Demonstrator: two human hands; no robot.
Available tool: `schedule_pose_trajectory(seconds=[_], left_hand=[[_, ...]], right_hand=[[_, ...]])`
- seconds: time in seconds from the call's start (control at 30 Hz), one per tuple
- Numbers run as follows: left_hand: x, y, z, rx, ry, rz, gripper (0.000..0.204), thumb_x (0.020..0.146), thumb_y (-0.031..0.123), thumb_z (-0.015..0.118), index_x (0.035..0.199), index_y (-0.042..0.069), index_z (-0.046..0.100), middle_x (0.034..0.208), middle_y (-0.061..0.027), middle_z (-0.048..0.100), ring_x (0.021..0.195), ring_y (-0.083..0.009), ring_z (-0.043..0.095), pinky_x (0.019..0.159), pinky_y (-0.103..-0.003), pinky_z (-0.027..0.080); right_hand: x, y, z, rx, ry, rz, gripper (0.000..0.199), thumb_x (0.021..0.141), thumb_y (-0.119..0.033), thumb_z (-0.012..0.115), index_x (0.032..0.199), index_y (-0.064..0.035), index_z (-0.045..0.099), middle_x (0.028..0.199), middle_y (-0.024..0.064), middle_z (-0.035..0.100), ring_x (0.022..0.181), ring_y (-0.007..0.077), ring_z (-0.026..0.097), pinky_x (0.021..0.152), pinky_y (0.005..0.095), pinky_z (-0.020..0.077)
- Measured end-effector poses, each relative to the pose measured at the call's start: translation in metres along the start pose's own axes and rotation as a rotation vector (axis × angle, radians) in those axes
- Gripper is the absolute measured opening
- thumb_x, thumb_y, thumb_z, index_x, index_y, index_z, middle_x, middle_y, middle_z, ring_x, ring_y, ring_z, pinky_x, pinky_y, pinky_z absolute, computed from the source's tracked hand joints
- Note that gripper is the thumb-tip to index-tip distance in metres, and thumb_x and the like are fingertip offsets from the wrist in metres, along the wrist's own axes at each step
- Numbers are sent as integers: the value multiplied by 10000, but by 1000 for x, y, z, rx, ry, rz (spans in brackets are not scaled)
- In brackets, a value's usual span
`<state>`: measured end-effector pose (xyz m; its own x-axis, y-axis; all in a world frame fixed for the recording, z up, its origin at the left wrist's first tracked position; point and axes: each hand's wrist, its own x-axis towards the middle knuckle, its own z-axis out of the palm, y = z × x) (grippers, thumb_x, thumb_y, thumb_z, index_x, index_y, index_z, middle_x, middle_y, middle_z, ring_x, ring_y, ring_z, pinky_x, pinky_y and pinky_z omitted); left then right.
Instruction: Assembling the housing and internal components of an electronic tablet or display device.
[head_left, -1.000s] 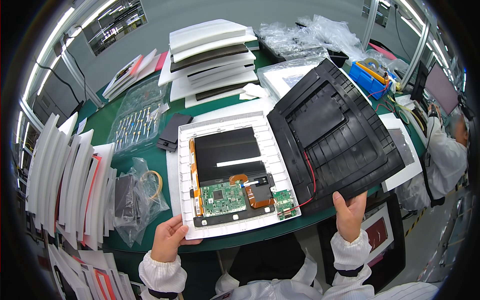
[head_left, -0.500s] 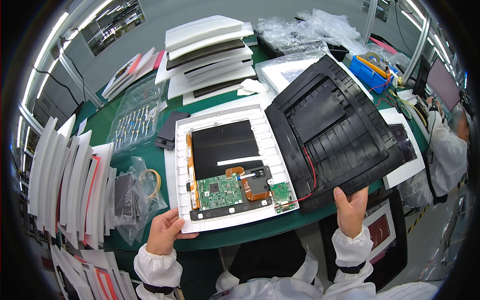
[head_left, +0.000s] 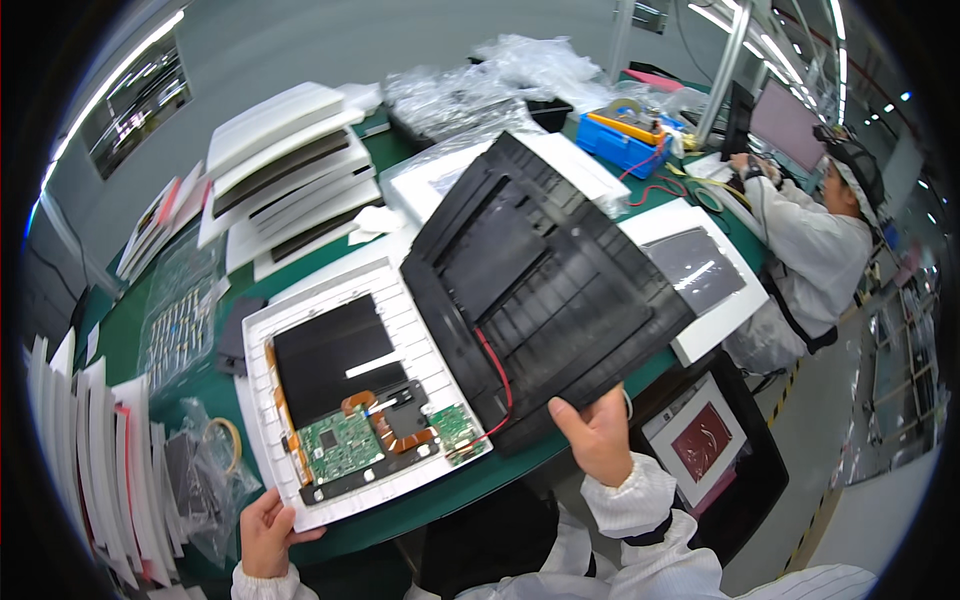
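A white plastic frame lies face down on the table, a dark panel inside it. Along its near side sit a green circuit board, orange flat cables and a smaller green board. My left hand is closed on the frame's near left corner, thumb on top. At the right, my right hand grips the near edge of a black ribbed back cover, which is tilted beside the frame. A red wire runs from the cover to the smaller board.
Stacked white foam sheets stand at the back left, with upright sheets at the near left. A blue bin sits at the back right. Further right, a co-worker in white works near a screen.
The view has swung to the right, so the table's contents appear further left and more of the co-worker shows. Both hands keep their grip on the frame and the cover.
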<state>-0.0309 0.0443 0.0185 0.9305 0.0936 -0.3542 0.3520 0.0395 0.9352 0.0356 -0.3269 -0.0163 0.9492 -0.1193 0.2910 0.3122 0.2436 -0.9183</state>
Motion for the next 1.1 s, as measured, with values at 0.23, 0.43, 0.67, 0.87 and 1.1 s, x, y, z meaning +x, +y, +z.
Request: schedule_pose_trajectory(seconds=[0.23, 0.43, 0.67, 0.87, 1.1], left_hand=[[4, -7, 4, 102, -39, 14, 473, 863, 68, 486, 1266, -149, 367, 1065, -186, 615, 880, -259, 660, 641, -317, 600], [-2, -19, -15, 327, 124, 55, 417, 812, 26, 596, 1187, -117, 482, 903, -125, 606, 722, -184, 623, 578, -276, 560], [14, 41, 126, 571, -88, 521, 290, 745, 36, 694, 1021, -23, 625, 912, -136, 658, 813, -197, 649, 749, -279, 507], [55, 26, 176, 561, -308, 372, 261, 814, 170, 669, 958, -47, 654, 806, -140, 685, 738, -200, 676, 677, -279, 522], [59, 19, 179, 531, -230, 419, 230, 836, 165, 622, 917, -46, 663, 759, -139, 684, 704, -201, 677, 643, -289, 517]], right_hand=[[-2, -13, 9, -38, 15, 3, 473, 858, 59, 499, 1280, 20, 291, 1184, 95, 449, 1086, 164, 474, 948, 300, 381], [3, -11, 19, -378, -42, -81, 393, 831, -34, 559, 1186, 56, 419, 1082, 205, 547, 981, 318, 563, 868, 356, 420], [1, -27, 33, -366, -32, -87, 332, 840, 20, 523, 1148, 73, 413, 989, 165, 594, 826, 253, 596, 749, 320, 463], [0, -36, 53, -618, -158, -180, 294, 843, 24, 511, 1122, 60, 426, 901, 193, 603, 803, 339, 602, 733, 354, 465], [-1, -40, 59, -731, -203, -215, 252, 835, 34, 507, 1078, 54, 443, 868, 235, 592, 789, 423, 588, 694, 397, 467]])
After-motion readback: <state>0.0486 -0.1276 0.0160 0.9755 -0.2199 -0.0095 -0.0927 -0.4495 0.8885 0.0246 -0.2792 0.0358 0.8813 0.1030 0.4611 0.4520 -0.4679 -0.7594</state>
